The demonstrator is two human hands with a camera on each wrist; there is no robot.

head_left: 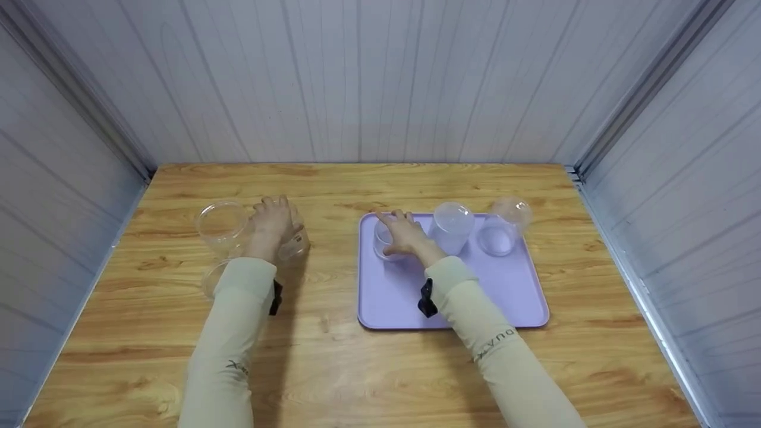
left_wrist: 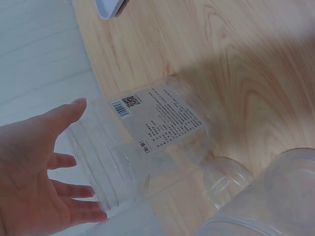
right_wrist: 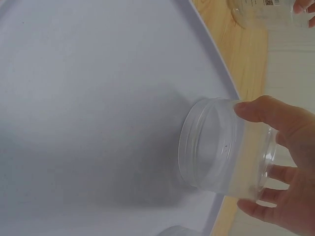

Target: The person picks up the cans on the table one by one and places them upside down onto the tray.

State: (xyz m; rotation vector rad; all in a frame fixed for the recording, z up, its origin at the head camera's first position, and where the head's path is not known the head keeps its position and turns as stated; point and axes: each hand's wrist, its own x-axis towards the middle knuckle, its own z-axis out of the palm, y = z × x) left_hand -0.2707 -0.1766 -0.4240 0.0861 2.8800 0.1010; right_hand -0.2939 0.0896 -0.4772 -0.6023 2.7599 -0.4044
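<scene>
Evidently, my right hand [head_left: 407, 235] grips a clear, round plastic jar with a threaded mouth [right_wrist: 226, 142], thumb on one side of the wall and fingers curled on the other. That jar is mouth-down over the lilac rectangular tray [head_left: 392, 306], near its left edge; I judge the broad span suits a smooth, slippery wall. Whether its whole rim bears on the tray, I cannot confirm.

My left hand [head_left: 273, 221] is spread loosely about the mouth of a clear, squarish plastic jar with a printed label [left_wrist: 147, 125], not clasping it. This jar stands upright on the wood-grained tabletop [head_left: 324, 362], left of the tray; reaching from above presumably spares the neighbouring vessels a knock. Finger contact at its far rim is indistinct through the plastic.

A tall, cloudy plastic container [head_left: 453, 229] stands on the tray beside my right hand. Farther right, two clear round vessels overlap in sight, so their outlines are uncertain. On the left, my cream sleeve [head_left: 241, 297] partly covers a transparent round vessel [head_left: 213, 276]. The label's small print is illegible.
</scene>
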